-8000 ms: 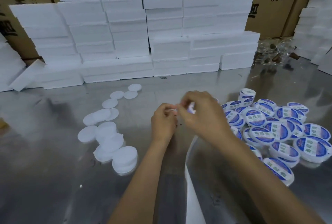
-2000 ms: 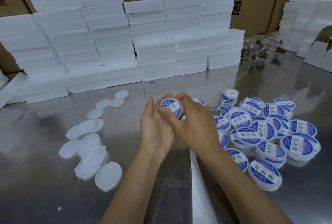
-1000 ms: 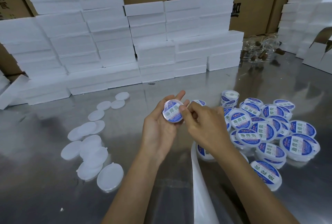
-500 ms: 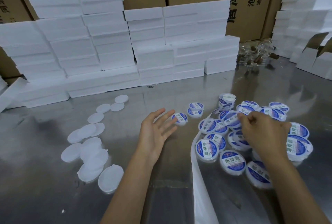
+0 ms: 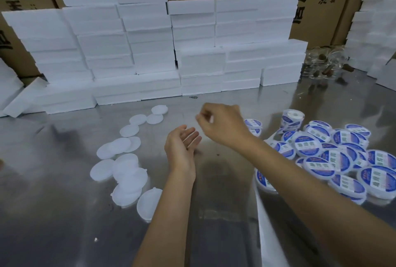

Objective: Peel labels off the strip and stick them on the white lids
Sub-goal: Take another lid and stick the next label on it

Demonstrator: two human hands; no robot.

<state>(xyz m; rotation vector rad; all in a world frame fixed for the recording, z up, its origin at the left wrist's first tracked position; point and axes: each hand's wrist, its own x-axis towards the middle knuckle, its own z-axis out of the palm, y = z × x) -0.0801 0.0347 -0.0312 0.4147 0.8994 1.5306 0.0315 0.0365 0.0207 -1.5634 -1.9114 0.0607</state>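
- White lids [image 5: 126,160] lie loose on the counter [image 5: 53,213], well to the left of the left hand [image 5: 182,149].
- Left hand's fingers [image 5: 192,137] are straight, palm up, holding nothing.
- Right hand [image 5: 222,125] hangs just above and beyond it; its fingers [image 5: 202,118] are curled, and whether they pinch anything cannot be told.
- Labelled lids [image 5: 321,153] are heaped to its right, beside the label roll [image 5: 292,118]; the strip [image 5: 270,234] trails along the near counter.

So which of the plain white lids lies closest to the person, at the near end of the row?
The plain white lid at the bottom of the row, beside the left forearm; the others lie farther away.
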